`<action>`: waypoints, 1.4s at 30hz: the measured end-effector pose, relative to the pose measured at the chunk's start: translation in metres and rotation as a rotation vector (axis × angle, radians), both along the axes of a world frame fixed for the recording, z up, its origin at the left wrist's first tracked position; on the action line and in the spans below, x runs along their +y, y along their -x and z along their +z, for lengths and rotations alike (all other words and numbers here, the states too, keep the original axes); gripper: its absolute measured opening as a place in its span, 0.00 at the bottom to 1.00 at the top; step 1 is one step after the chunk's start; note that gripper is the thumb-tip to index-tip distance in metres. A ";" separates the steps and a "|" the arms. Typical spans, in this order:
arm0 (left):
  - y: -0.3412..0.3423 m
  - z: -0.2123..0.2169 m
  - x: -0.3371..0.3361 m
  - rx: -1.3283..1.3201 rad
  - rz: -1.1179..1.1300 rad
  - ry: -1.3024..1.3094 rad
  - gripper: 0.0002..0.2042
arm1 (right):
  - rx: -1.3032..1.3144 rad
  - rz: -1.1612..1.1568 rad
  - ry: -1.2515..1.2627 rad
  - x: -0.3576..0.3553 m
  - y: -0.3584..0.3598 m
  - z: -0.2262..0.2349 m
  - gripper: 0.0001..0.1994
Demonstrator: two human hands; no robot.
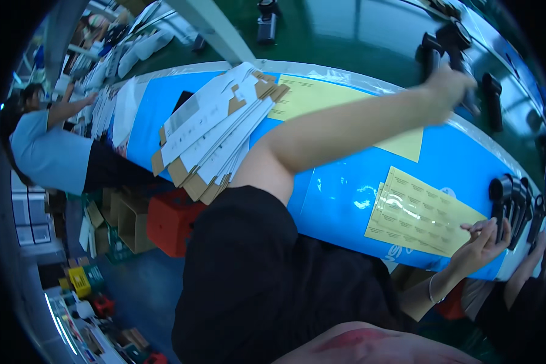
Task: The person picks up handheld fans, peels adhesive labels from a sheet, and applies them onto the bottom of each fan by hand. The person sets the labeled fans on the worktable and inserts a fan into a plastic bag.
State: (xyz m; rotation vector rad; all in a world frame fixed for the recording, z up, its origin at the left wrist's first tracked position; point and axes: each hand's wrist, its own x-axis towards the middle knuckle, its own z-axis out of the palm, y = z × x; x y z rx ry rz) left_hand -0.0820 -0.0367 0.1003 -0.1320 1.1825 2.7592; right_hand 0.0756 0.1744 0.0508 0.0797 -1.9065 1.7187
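My left arm stretches across the blue table to its far right edge. There my left hand (449, 88), slightly blurred, is closed around the handle of a black handheld device with a round head (454, 37). By the near right part of the table is my right hand (480, 247), its fingers pinched together; what lies between them is too small to make out. Just beside those fingers lies a yellow sheet of printed labels (424, 212) on top of another. Several similar black devices (512, 203) lie close together past the fingertips.
A fanned stack of flat white-and-brown cartons (215, 130) covers the table's left part, beside another yellow sheet (312, 97). More devices (267, 27) stand on the glossy green surface (340, 30) beyond. A co-worker (54, 139) works at left; another person's hand (528, 261) shows at right.
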 end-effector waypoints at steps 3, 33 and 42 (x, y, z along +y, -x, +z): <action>0.076 -0.051 -0.052 0.119 0.382 0.707 0.21 | -0.080 0.029 -0.015 -0.010 -0.009 -0.011 0.15; -0.064 -0.058 0.040 0.304 -0.540 0.070 0.14 | -0.359 -0.135 -0.551 0.018 -0.028 -0.011 0.06; -0.094 -0.099 0.056 0.373 -0.561 0.369 0.19 | -0.349 -0.257 -0.654 0.010 -0.032 -0.033 0.05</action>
